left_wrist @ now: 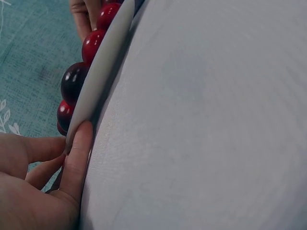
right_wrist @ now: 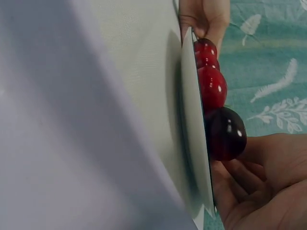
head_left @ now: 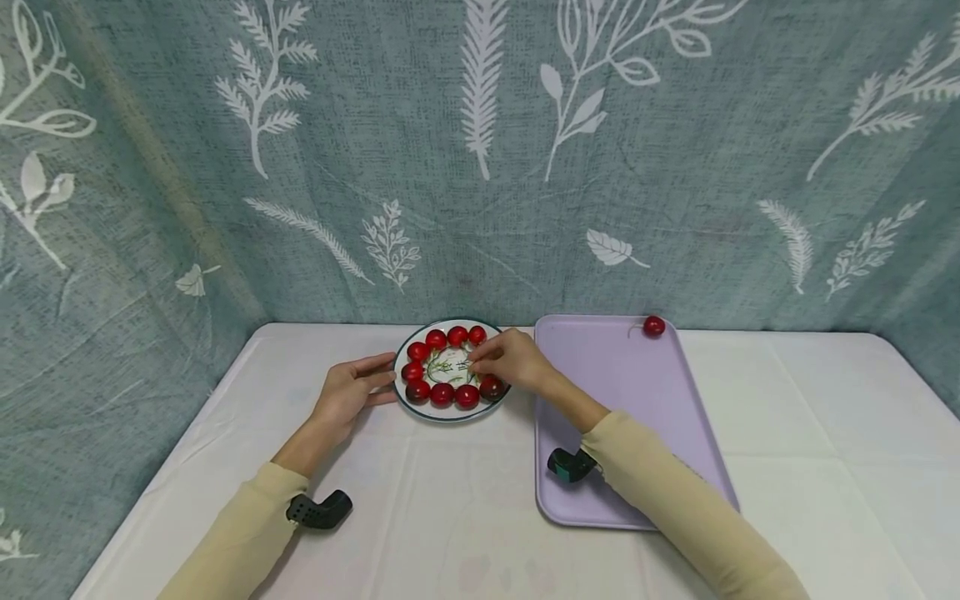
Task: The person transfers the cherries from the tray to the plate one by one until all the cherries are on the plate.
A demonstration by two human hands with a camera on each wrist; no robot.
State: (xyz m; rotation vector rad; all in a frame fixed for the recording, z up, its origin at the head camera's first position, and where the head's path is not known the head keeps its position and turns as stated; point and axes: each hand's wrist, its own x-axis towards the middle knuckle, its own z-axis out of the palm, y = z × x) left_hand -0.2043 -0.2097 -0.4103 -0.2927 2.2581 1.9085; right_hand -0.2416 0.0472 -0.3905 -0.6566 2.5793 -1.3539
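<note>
A white plate (head_left: 446, 416) with a dark rim bears a ring of red cherries (head_left: 442, 394), their thin green stems turned toward its middle. My left hand (head_left: 347, 393) touches the plate's left rim with thumb and fingers extended. Over the plate's right side, my right hand (head_left: 513, 360) pinches with thumb and forefinger among the stems, seemingly at a cherry stem. Its fingers and palm cover part of the ring there. In the right wrist view, a dark red cherry (right_wrist: 226, 133) sits right beside the right fingers. The pinched tip itself is hard to see.
A lilac tray (head_left: 615, 375) lies right of the plate, beneath the right forearm. One cherry (head_left: 654, 327) with its stem lies at the tray's far right corner. A white cloth (head_left: 420, 517) covers the table; a patterned curtain (head_left: 450, 250) hangs behind.
</note>
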